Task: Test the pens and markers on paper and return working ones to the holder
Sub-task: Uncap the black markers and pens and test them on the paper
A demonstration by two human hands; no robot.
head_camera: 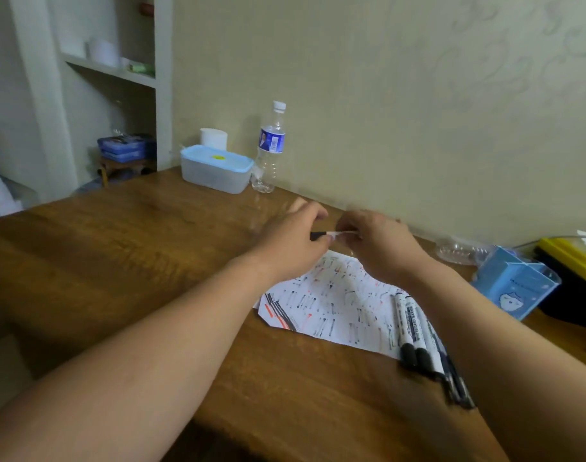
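Observation:
A white marker with a black cap (331, 234) is held level between both hands, above the far edge of the paper. My left hand (293, 243) pinches its black cap end. My right hand (376, 243) grips the white barrel. Below them lies a white sheet of paper (338, 305) covered in black and red test strokes. Several black-capped white markers (415, 331) lie side by side on the paper's right part, partly under my right forearm. The blue pen holder (515, 283) stands to the right, near the wall.
A wooden table (134, 248) carries everything. A lidded blue plastic box (216, 168) and a water bottle (269, 148) stand at the back by the wall. A crushed clear bottle (461, 251) and a yellow-and-black case (571, 265) sit at the right.

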